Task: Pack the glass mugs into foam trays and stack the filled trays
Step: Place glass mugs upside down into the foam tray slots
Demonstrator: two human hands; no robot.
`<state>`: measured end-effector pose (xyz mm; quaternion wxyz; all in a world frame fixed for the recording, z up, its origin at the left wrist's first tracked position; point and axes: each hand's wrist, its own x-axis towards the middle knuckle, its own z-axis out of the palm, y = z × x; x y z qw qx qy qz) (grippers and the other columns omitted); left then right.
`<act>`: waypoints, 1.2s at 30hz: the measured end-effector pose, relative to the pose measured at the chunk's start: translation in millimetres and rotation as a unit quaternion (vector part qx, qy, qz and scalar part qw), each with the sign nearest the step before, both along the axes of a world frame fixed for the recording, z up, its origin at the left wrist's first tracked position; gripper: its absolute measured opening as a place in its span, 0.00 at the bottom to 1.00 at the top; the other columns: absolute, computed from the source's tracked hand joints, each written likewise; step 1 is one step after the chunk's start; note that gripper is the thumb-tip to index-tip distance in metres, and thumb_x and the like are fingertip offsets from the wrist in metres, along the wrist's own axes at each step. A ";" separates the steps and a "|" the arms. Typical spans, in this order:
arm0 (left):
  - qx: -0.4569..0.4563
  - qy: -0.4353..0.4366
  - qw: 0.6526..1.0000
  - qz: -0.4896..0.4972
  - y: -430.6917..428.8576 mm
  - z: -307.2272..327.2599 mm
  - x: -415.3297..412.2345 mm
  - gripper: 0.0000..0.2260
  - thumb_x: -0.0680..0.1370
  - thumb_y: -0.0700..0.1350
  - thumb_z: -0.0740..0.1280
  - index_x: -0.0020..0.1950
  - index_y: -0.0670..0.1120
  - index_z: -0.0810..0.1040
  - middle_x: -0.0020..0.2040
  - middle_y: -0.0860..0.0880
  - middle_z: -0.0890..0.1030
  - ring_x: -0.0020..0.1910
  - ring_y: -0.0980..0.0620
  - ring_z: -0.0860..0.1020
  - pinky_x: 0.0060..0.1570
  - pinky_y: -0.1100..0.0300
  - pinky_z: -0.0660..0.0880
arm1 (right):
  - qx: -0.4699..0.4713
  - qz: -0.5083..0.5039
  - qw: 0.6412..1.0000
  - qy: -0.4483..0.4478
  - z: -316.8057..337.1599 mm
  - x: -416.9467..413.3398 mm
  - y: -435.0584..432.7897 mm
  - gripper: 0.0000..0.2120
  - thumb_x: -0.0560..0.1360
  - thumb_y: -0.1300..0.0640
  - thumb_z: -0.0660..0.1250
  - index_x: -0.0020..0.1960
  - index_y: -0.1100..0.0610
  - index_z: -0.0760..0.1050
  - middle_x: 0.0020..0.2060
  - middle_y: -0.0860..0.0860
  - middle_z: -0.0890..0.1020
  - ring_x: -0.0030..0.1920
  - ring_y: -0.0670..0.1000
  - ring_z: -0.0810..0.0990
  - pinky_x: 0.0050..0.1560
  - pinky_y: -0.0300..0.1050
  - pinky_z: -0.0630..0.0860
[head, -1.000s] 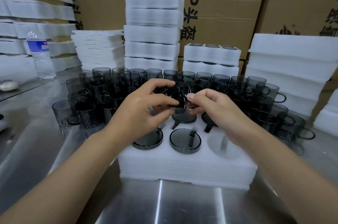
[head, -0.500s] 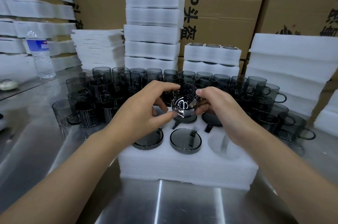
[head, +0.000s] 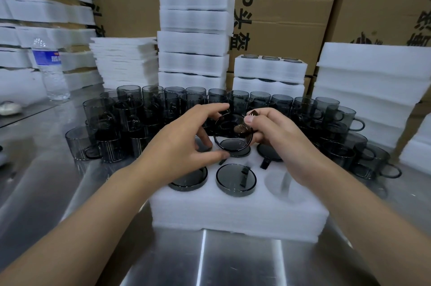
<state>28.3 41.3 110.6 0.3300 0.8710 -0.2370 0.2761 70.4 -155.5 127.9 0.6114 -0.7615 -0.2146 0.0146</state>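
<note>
While the foam tray (head: 233, 213) sits in the middle of the steel surface (head: 233, 262), bare metal lies open in front of it and off its left edge. Behind it and along its right edge, loose mugs (head: 149, 110) stand crowded together and leave little room there. Four pockets in view hold seated mugs (head: 235, 179) base up, and the near right pocket (head: 278, 180) is open. The glass mug (head: 229, 132) hangs above the tray's back row, tipped on its side with its mouth toward the camera. The left hand (head: 179, 145) reaches in from the left. Its grip is curled round the mug, forefinger over the top of the rim and thumb beneath. The right hand (head: 277, 141) comes from the right, its grip pinching the rim's right side between thumb and fingers.
</note>
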 end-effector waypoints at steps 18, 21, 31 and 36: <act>0.047 -0.007 0.999 0.006 2.5 -1.4 2.8 0.29 0.64 0.64 0.72 0.63 0.65 0.68 0.57 0.65 0.73 0.53 0.59 0.76 0.42 0.63 0.76 | 0.027 0.054 0.998 -0.037 1.6 -4.4 -0.8 0.19 0.63 0.42 0.69 0.50 0.51 0.80 0.37 0.41 0.84 0.35 0.38 0.79 0.37 0.25 0.71; 0.042 -0.008 0.999 0.008 1.8 -1.3 2.3 0.29 0.63 0.64 0.72 0.62 0.66 0.69 0.56 0.65 0.73 0.55 0.61 0.76 0.48 0.60 0.76 | 0.024 0.055 0.997 -0.039 0.7 -3.5 -1.5 0.16 0.64 0.40 0.68 0.47 0.47 0.81 0.40 0.41 0.84 0.36 0.37 0.80 0.38 0.25 0.71; 0.045 -0.013 0.999 0.014 1.6 0.4 0.6 0.28 0.62 0.64 0.72 0.61 0.64 0.70 0.55 0.65 0.73 0.54 0.60 0.76 0.51 0.54 0.76 | -0.037 0.043 0.997 -0.049 0.2 -3.7 -0.5 0.06 0.74 0.42 0.65 0.47 0.38 0.81 0.47 0.38 0.84 0.40 0.41 0.81 0.47 0.36 0.70; 0.046 -0.014 0.999 0.017 0.5 0.2 0.5 0.28 0.62 0.64 0.72 0.61 0.64 0.70 0.55 0.64 0.73 0.55 0.61 0.75 0.52 0.55 0.76 | -0.034 0.044 0.997 -0.052 -0.1 -4.6 0.8 0.08 0.73 0.43 0.65 0.48 0.40 0.81 0.46 0.38 0.84 0.40 0.41 0.82 0.45 0.33 0.71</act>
